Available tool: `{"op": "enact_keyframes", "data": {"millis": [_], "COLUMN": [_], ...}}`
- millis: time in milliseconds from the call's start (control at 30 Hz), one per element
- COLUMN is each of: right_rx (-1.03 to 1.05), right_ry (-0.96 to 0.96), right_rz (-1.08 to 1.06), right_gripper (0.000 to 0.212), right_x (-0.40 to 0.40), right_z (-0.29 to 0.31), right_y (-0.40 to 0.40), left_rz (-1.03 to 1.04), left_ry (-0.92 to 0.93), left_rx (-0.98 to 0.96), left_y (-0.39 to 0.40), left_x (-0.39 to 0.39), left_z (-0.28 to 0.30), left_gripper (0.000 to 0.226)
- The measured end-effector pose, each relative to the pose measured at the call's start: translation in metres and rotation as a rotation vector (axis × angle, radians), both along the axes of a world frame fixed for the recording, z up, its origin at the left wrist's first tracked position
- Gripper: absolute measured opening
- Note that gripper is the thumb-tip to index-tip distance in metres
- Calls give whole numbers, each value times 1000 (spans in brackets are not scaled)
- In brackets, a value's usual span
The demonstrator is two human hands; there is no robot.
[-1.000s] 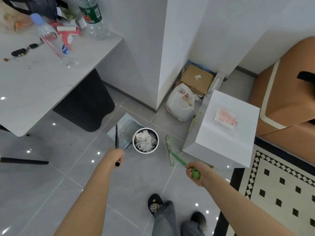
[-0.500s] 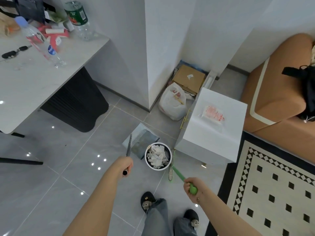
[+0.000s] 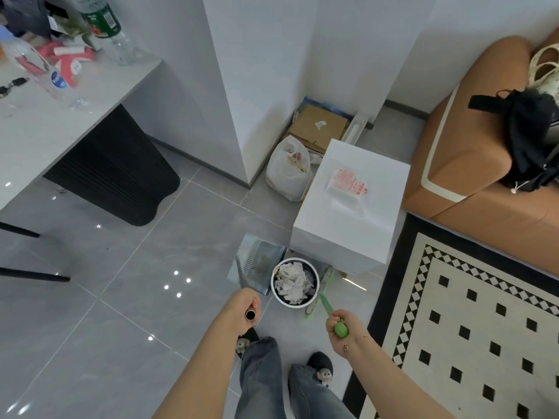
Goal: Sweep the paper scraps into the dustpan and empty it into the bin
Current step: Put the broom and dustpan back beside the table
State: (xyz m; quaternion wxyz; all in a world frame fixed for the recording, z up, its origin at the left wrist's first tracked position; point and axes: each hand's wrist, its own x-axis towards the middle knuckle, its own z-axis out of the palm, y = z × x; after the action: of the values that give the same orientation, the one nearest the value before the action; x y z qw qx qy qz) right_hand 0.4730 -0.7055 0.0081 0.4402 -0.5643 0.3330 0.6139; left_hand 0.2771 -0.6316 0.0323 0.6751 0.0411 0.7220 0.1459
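I see a bright, even indoor feed, light coming from overhead. Small ceiling-light spots glare off the glossy grey tiled floor (image 3: pixel 90 297) at left and centre. Shadows are soft; the darkest sits under the pale stone-look table (image 3: pixel 45 131), far left. Wide-angle lens bends walls and edges outward. Far-left tabletop clutter is smeared. Centre is reasonably sharp.
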Motion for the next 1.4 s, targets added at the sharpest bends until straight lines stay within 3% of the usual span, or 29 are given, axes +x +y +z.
{"op": "enact_keyframes", "data": {"millis": [300,533,667,933,1233,1400], "right_rx": [42,-22,-77,-67,101,81], "right_ry": [74,103,163,444,472,411], "right_rz": [-79,-130,-266,-766,-841,-790], "right_gripper": [22,24,27,25,22,23], "right_x": [17,11,-4,-39,-82,-108], "right_z": [6,7,9,-13,-14,-17], "right_y": [-6,-15,-17,-33,-21,-13], "left_rz": [245,425,498,457,485,401], "left_ry": [-102,-174,-223,-189,-271,-174], "left_rx": [79,104,80,92,68,88], "left_y": [-17,-26,-29,-27,-24,-14], "left_x": [45,20,-3,-52,-124,-154], "left_z": [4,18,23,22,27,29], "left_gripper": [29,32,31,33,33,36]}}
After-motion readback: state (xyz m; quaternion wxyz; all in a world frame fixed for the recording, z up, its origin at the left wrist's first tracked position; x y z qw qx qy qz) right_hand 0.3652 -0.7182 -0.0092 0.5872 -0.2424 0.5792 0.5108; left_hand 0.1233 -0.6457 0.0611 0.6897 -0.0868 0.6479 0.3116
